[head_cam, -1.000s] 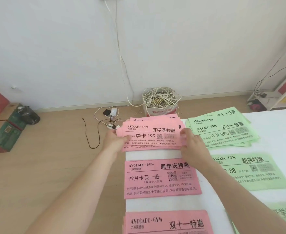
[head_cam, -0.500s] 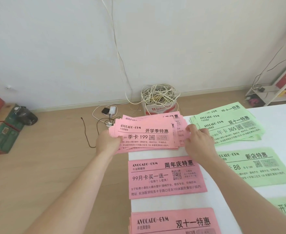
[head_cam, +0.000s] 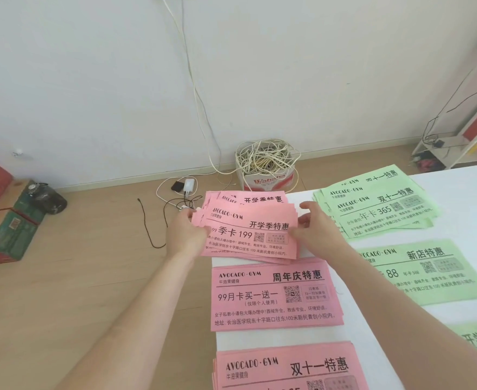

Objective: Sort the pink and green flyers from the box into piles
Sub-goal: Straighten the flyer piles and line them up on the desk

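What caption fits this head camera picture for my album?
A left hand and right hand hold a messy pink flyer stack over a white table, green flyer piles alongside.

My left hand (head_cam: 186, 235): holds the pink stack (head_cam: 248, 232) by its left edge.
My right hand (head_cam: 316, 232): pinches its right edge.
White table (head_cam: 456, 198): 2 more pink piles (head_cam: 274, 299), green piles (head_cam: 372, 209).

a plain white wall (head_cam: 91, 80) meets a light wood-look floor (head_cam: 71, 282); a white cable (head_cam: 191, 77) runs down the wall toward a carton stuffed with coiled cables (head_cam: 268, 164); a white charger (head_cam: 189, 184) lies near it; red and green cartons (head_cam: 9, 229) sit at left; a white shelf unit (head_cam: 442, 153) stands far right; soft, even light
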`<state>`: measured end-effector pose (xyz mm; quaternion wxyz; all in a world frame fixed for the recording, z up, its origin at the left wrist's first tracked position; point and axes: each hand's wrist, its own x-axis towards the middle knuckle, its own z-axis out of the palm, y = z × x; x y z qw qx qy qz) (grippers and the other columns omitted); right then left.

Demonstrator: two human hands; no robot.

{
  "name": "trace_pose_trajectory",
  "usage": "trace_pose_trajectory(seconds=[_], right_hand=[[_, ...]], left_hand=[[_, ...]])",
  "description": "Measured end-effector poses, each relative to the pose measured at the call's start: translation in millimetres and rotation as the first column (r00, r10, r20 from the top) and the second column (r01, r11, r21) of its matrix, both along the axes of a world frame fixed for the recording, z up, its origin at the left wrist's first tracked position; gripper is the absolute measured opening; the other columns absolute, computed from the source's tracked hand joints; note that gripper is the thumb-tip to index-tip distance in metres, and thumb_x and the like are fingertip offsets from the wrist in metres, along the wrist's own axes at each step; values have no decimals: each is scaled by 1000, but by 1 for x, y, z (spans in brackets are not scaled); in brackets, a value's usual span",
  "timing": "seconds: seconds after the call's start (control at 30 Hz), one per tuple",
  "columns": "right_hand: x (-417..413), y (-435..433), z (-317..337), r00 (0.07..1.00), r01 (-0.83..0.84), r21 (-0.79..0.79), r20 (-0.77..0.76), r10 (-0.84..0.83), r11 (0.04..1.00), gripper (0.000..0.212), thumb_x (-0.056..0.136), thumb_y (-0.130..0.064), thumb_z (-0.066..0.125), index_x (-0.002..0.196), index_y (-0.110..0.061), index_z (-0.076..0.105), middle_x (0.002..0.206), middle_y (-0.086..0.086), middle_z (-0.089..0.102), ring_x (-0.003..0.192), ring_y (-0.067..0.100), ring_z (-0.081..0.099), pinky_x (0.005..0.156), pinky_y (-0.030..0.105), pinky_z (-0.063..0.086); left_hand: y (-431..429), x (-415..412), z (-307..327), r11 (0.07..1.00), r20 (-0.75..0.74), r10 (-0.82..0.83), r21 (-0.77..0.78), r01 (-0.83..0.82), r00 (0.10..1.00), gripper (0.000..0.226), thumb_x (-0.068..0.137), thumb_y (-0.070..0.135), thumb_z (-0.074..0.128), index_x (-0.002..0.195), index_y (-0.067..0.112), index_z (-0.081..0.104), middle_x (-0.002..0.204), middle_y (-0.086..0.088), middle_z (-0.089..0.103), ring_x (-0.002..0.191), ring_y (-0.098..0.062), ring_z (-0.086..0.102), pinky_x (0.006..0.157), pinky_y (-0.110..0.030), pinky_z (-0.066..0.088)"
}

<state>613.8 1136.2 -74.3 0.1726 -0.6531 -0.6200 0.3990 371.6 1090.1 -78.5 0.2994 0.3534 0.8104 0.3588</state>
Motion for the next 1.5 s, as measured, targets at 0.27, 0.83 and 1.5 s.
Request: trace_pose_trajectory(seconds=[0.27,0.83,1.5], right_hand=[[11,14,14,802,143,-129,-566,-191,981,70,80,5,70,138,-22,39,104,7,67,93,23,66,71,29,48],[-2,-18,3,892,154,487,-442,91,860,94,74,9,56,143,-45,21,126,-12,46,118,-7,42,98,11,32],[-8,-22,-2,878,231,395,-478,-15,889,68,76,10,54,120,-41,59,109,-5,55,103,4,52,87,18,43]], left_hand=[[-12,11,23,940,320,-144,340,29,937,38,80,-14,65,103,16,61,90,2,73,86,-20,70,72,-33,59],[0,27,13,892,381,-183,451,-10,906,59,71,-29,53,94,25,55,93,-4,61,77,-13,64,71,-44,54],[6,31,10,861,422,-183,505,-62,888,61,67,-25,46,103,23,51,82,2,58,74,-14,55,63,-35,48]])
